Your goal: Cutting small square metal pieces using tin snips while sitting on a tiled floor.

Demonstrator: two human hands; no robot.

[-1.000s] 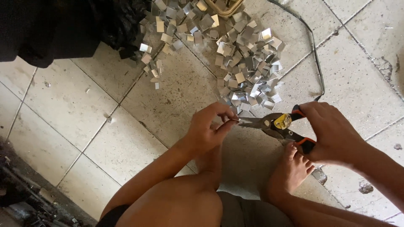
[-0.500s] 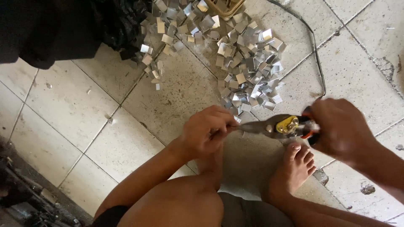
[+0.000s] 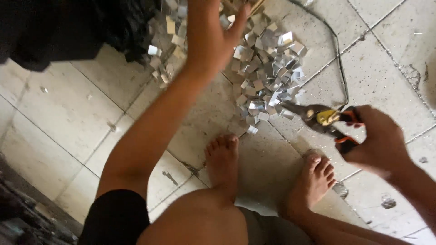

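Note:
My right hand [image 3: 379, 138] grips the orange-and-black handles of metal snips [image 3: 318, 118], whose blades point left over the tiled floor. My left hand [image 3: 211, 31] is stretched far forward over a heap of small shiny metal squares [image 3: 268, 68], palm down, fingers spread, nothing visibly held. My two bare feet [image 3: 222, 159] rest on the tiles just below the heap, with my knees at the bottom of the view.
A thin dark cable [image 3: 338, 59] loops along the right side of the heap. A black bag or cloth [image 3: 63, 27] lies at the upper left. Dark clutter [image 3: 22, 218] sits at the lower left. The floor is of cracked pale tiles [image 3: 54, 127].
My left hand left the snips' blades and reached forward over the pile of metal squares. My right hand with the snips shifted slightly right and up.

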